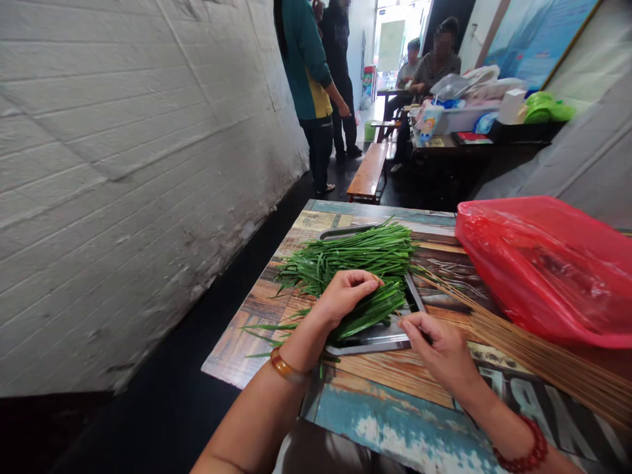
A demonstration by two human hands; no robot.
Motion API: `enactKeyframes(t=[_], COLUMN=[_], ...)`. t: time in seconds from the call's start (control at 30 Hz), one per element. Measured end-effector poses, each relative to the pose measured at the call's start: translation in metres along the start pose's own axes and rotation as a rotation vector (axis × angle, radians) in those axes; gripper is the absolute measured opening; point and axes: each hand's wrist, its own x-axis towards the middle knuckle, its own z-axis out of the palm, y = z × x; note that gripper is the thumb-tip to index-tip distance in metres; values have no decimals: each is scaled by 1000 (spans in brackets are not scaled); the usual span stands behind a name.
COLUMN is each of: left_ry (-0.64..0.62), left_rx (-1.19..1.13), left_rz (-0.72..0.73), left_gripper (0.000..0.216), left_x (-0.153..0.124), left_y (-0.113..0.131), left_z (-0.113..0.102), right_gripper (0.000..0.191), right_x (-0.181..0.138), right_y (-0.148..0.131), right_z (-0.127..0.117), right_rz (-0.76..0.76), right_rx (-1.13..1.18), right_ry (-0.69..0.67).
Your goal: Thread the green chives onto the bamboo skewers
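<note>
A heap of long green chives [355, 257] lies across a metal tray [380, 339] on the patterned table [395, 395]. My left hand [345, 293] rests on a small bunch of chives [375, 309] at the tray's near side, with its fingers curled over the leaves. My right hand [439, 349] sits at the tray's near right corner, fingers pinched together on something I cannot make out. A bundle of thin bamboo skewers [533, 352] lies just to the right of it.
A red plastic bag [548, 263] sits at the table's right. A white brick wall [123, 164] runs along the left. Beyond the table stand a wooden bench [369, 172], standing people [311, 85] and a cluttered table [469, 125] with seated people.
</note>
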Motion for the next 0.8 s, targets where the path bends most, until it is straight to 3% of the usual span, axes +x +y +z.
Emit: enactKeyframes(t=[0.33, 0.67, 0.8], left_ry=[-33, -212, -185], left_rx=[24, 243, 369], left_rz=[-25, -35, 19], left_gripper=[35, 32, 31], left_x=[2, -3, -2], left_y=[0, 6, 4], left_z=[2, -1, -1], right_gripper=[25, 23, 22], right_x=[0, 2, 3], right_y=[0, 0, 1], right_z=[-1, -4, -4], right_rz=[-23, 31, 52], right_rx=[-27, -18, -21], right_ry=[-21, -3, -9])
